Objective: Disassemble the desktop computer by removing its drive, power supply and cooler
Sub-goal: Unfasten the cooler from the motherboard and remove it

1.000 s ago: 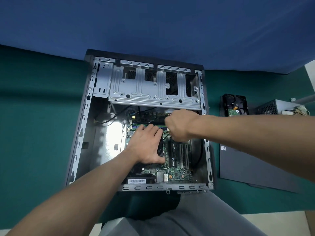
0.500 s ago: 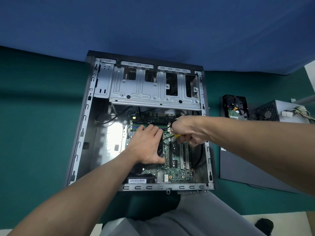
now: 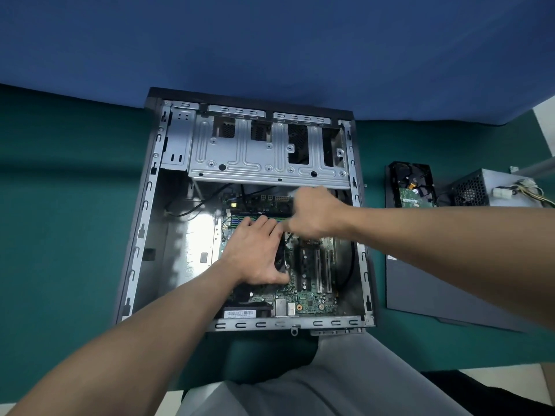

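Observation:
The open desktop case (image 3: pixel 141 235) lies flat on the green table. My left hand (image 3: pixel 255 250) rests flat on the black cooler (image 3: pixel 280 256) on the motherboard (image 3: pixel 312 301), fingers stretched over its top and thumb along its near right side. My right hand (image 3: pixel 315 214) is a blurred fist just past the cooler's far right corner; what it grips is hidden, though earlier frames showed a yellow-handled screwdriver. The removed drive (image 3: pixel 413 184) and the grey power supply (image 3: pixel 480 187) with its cable bundle lie on the table to the right of the case.
A bare metal drive cage (image 3: pixel 264 151) spans the far end of the case. Black cables run under it on the left. The dark side panel (image 3: pixel 435 289) lies flat on the table right of the case. A blue cloth rises behind. My grey-clad lap is at the near edge.
My right hand swung a little to the right and then back up-left to the cooler's far right corner. My left hand has stayed on the cooler.

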{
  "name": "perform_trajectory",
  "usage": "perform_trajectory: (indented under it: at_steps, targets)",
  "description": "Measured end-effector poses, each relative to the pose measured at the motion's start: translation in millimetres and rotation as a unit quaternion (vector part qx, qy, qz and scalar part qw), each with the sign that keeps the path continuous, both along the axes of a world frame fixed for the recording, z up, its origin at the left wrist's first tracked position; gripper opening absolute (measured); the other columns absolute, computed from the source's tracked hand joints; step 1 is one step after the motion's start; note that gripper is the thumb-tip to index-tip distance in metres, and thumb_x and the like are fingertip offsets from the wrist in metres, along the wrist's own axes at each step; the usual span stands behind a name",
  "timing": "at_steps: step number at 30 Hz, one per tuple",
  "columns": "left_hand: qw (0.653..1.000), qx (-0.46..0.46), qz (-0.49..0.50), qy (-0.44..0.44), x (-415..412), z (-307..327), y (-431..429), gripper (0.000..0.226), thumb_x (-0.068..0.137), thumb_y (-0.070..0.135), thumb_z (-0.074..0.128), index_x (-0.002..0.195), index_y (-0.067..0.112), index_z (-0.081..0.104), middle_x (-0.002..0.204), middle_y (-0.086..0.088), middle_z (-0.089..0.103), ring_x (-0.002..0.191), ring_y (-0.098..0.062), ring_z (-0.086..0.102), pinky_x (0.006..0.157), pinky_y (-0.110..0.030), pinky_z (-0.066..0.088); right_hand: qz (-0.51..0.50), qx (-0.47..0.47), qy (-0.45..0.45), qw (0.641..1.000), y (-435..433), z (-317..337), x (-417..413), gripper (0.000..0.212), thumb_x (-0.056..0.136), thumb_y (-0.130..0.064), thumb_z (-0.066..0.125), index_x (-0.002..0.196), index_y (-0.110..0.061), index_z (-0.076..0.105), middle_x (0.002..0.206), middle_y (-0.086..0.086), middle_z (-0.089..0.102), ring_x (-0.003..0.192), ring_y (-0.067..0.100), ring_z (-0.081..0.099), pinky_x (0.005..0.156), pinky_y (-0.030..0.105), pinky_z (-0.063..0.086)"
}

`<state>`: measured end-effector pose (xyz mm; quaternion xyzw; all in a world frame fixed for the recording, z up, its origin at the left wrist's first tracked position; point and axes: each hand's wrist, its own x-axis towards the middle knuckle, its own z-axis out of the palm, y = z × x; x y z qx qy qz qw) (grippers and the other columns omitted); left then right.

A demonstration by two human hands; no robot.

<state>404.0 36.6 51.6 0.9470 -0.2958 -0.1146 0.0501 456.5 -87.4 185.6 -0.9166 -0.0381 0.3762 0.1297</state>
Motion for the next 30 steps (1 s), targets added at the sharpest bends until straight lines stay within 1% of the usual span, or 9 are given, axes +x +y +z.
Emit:
perform_trajectory:
  at_steps: [2, 5, 10, 15, 18, 21, 24, 27, 30]
  targets:
    - [1.000, 0.004, -0.001, 0.002, 0.1, 0.8, 0.1, 0.093, 0.060, 0.084, 0.038, 0.116, 0.011, 0.048, 0.112, -0.006, 0.055, 0.100, -0.023, 0.047, 0.088, -0.042, 0.037, -0.250, 0.025, 0.153, 0.956, -6.3, 0.8, 2.8, 0.014, 0.098, -0.020, 0.046, 0.097, -0.008, 0.052, 0.065, 0.005, 0.056, 0.040, 0.010, 0.044, 0.037, 0.017, 0.030]
    - [1.000, 0.000, -0.001, -0.003, 0.4, 0.9, 0.1, 0.090, 0.060, 0.084, 0.038, 0.113, 0.013, 0.047, 0.109, -0.005, 0.054, 0.099, -0.022, 0.046, 0.087, -0.041, 0.037, -0.280, 0.000, 0.227, 0.933, -11.2, 1.0, -1.1, 0.015, 0.099, -0.011, 0.034, 0.103, -0.006, 0.048, 0.064, 0.005, 0.051, 0.039, 0.007, 0.030, 0.034, 0.014, 0.025]
    - [1.000, -0.005, -0.001, -0.003, 1.0, 1.4, 0.3, 0.087, 0.059, 0.082, 0.039, 0.110, 0.012, 0.048, 0.106, -0.005, 0.055, 0.097, -0.022, 0.046, 0.086, -0.041, 0.037, 0.115, -0.122, -0.008, 0.986, -7.3, 2.2, -14.1, 0.027, 0.090, -0.013, 0.045, 0.064, -0.010, 0.039, 0.068, 0.006, 0.045, 0.066, 0.025, 0.049, 0.057, 0.025, 0.042]
    - [1.000, 0.001, 0.002, 0.011, 1.0, 0.9, -0.4, 0.091, 0.061, 0.083, 0.039, 0.117, 0.012, 0.048, 0.111, -0.004, 0.054, 0.101, -0.022, 0.046, 0.090, -0.042, 0.037, 0.538, -0.157, -0.168, 0.811, -12.1, 5.9, -14.5, 0.038, 0.099, -0.019, 0.037, 0.063, -0.009, 0.031, 0.064, 0.004, 0.044, 0.065, 0.025, 0.054, 0.056, 0.033, 0.044]
    - [1.000, 0.003, 0.002, 0.006, 0.4, 0.8, -0.4, 0.092, 0.060, 0.083, 0.039, 0.117, 0.011, 0.049, 0.114, -0.005, 0.055, 0.103, -0.023, 0.046, 0.090, -0.042, 0.037, 0.433, -0.117, -0.137, 0.883, -6.2, 6.5, -7.3, 0.027, 0.091, -0.015, 0.049, 0.065, -0.011, 0.042, 0.060, 0.002, 0.045, 0.061, 0.024, 0.051, 0.050, 0.027, 0.034]
    - [1.000, -0.001, 0.001, 0.003, 0.5, 1.7, 0.6, 0.090, 0.059, 0.082, 0.039, 0.113, 0.012, 0.049, 0.109, -0.005, 0.056, 0.098, -0.023, 0.047, 0.087, -0.041, 0.037, 0.029, -0.024, 0.009, 0.999, -5.3, -1.0, 4.4, 0.027, 0.091, -0.020, 0.054, 0.066, -0.010, 0.052, 0.055, 0.003, 0.052, 0.047, 0.017, 0.048, 0.039, 0.018, 0.032]
    - [1.000, 0.003, 0.000, 0.006, 0.7, 1.5, 0.6, 0.091, 0.059, 0.083, 0.037, 0.115, 0.012, 0.047, 0.110, -0.005, 0.054, 0.100, -0.022, 0.046, 0.087, -0.041, 0.037, -0.271, 0.003, 0.209, 0.940, -8.1, -1.7, 7.4, 0.016, 0.099, -0.014, 0.038, 0.092, -0.008, 0.051, 0.058, 0.004, 0.050, 0.037, 0.008, 0.031, 0.035, 0.015, 0.026]
    - [1.000, -0.004, 0.000, 0.002, 0.7, 1.1, 1.0, 0.088, 0.060, 0.082, 0.038, 0.113, 0.013, 0.047, 0.109, -0.005, 0.054, 0.099, -0.022, 0.045, 0.086, -0.040, 0.037, -0.162, -0.034, 0.200, 0.966, -4.4, -1.3, 4.2, 0.020, 0.098, -0.008, 0.033, 0.086, -0.005, 0.049, 0.068, 0.005, 0.050, 0.046, 0.010, 0.034, 0.038, 0.019, 0.030]
    - [1.000, -0.008, -0.001, 0.000, 1.0, 1.3, 0.9, 0.086, 0.060, 0.082, 0.039, 0.111, 0.012, 0.048, 0.107, -0.005, 0.054, 0.098, -0.022, 0.045, 0.085, -0.040, 0.037, 0.116, -0.124, 0.056, 0.984, 1.8, 5.9, -1.8, 0.025, 0.091, -0.004, 0.041, 0.067, -0.007, 0.046, 0.069, 0.006, 0.049, 0.055, 0.015, 0.045, 0.051, 0.025, 0.044]
